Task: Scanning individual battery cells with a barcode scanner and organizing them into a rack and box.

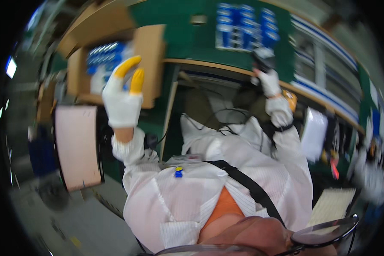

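My left hand point(123, 96), in a white glove with yellow fingertips, is raised in front of an open cardboard box point(149, 64). Its thumb and fingers are apart, and I see nothing held. Inside the box lie rows of blue parts point(106, 55) beside some clear plastic. My right hand point(269, 81), also gloved in white, is closed around a dark handheld device point(264, 59) at the front edge of the green bench. Just beyond the device stand several rows of blue cylindrical parts point(246, 27) in a pale tray. Motion blur hides the device's exact kind.
The green bench point(181, 38) has a wooden front edge. Blue-and-white rails point(324, 89) run along its right side. A yellow object point(289, 100) is by my right wrist. A pale panel point(77, 147) stands at left, and a white plastic-wrapped pack point(314, 134) hangs at right.
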Demonstrator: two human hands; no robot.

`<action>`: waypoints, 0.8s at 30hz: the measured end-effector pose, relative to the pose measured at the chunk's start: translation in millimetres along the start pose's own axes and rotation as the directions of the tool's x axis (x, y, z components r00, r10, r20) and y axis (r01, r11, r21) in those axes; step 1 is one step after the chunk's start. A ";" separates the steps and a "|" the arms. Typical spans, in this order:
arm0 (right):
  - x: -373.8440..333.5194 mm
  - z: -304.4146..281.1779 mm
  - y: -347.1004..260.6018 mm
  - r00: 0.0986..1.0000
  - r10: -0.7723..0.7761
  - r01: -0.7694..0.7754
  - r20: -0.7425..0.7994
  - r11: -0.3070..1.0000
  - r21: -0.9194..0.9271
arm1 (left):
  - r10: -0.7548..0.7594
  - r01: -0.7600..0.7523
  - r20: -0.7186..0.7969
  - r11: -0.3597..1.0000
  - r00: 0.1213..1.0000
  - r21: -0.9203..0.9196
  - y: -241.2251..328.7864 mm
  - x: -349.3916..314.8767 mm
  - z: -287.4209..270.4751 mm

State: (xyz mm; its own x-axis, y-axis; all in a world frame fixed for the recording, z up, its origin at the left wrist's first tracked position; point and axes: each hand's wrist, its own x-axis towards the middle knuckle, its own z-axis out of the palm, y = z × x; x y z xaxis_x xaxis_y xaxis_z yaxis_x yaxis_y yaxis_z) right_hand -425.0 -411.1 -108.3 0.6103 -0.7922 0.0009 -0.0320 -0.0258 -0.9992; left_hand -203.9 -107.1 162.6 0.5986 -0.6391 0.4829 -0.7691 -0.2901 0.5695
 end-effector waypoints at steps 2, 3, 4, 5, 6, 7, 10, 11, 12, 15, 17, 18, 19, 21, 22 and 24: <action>-3.7 -3.9 1.9 0.993 0.113 -0.114 0.019 0.988 0.108 | -0.223 0.223 -0.092 0.975 0.970 -0.014 -61.6 6.2 -22.3; -8.0 -4.1 -7.6 0.992 0.114 -0.123 0.060 0.977 0.175 | -0.111 0.142 -0.156 0.970 0.981 0.200 -105.2 12.1 -33.3; -7.3 -2.4 -5.7 0.993 0.091 -0.104 0.075 0.974 0.203 | -0.180 0.223 -0.184 0.941 0.966 0.255 -149.9 15.1 -43.0; -5.3 0.5 -4.7 0.994 0.071 -0.089 0.085 0.970 0.227 | -0.257 0.297 -0.197 0.931 0.946 0.212 -187.7 14.9 -51.5; -7.0 0.6 -6.2 0.993 0.086 -0.102 0.077 0.966 0.239 | -0.438 0.460 -0.159 0.877 0.885 0.140 -199.3 17.7 -50.1; -3.6 7.3 -15.1 0.992 0.087 -0.107 0.088 0.961 0.256 | -0.400 0.426 -0.151 0.818 0.904 0.386 -234.5 13.6 -63.5; -0.9 9.1 -16.6 0.994 0.078 -0.095 0.071 0.954 0.283 | -0.411 0.317 0.038 0.755 0.911 0.575 -269.8 15.7 -55.8; -1.5 12.2 -22.9 0.995 0.075 -0.091 0.066 0.955 0.283 | -0.365 0.246 0.056 0.724 0.929 0.644 -283.3 9.2 -54.7; -2.2 11.5 -22.7 0.995 0.074 -0.088 0.059 0.954 0.286 | -0.366 0.252 0.049 0.724 0.929 0.643 -297.5 4.5 -48.6; 1.5 13.2 -23.4 0.996 0.076 -0.086 0.045 0.955 0.284 | -0.464 0.295 0.063 0.656 0.884 0.695 -307.9 5.0 -40.4; 0.6 9.4 -16.9 0.996 0.092 -0.093 0.018 0.955 0.280 | -0.615 0.335 0.137 0.587 0.777 0.737 -290.7 13.9 -29.9; 2.2 9.4 -15.2 0.995 0.101 -0.104 0.027 0.955 0.279 | -0.598 0.336 0.081 0.552 0.798 0.763 -287.0 11.2 -24.1; 3.6 9.0 -13.4 0.993 0.110 -0.116 0.035 0.954 0.278 | -0.594 0.333 0.085 0.557 0.800 0.761 -288.4 10.2 -22.2; 4.3 9.3 -11.2 0.994 0.106 -0.108 0.022 0.953 0.283 | -0.569 0.341 0.030 0.533 0.822 0.775 -291.7 6.6 -21.7; 4.2 9.1 -11.6 0.994 0.107 -0.112 0.035 0.953 0.282 | -0.530 0.306 0.031 0.535 0.847 0.788 -292.7 4.7 -21.1; 3.1 8.6 -12.7 0.992 0.120 -0.129 0.048 0.947 0.294 | -0.557 0.319 0.072 0.571 0.827 0.756 -295.1 6.6 -22.6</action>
State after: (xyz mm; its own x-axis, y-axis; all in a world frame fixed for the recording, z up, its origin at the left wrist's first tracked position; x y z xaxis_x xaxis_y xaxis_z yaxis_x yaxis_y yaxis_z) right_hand -415.9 -408.0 -96.0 0.6394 -0.7592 -0.1214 0.1235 0.2572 -0.9584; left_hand 32.2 -9.6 12.7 0.9078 -0.4180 0.0341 -0.4174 -0.9084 -0.0233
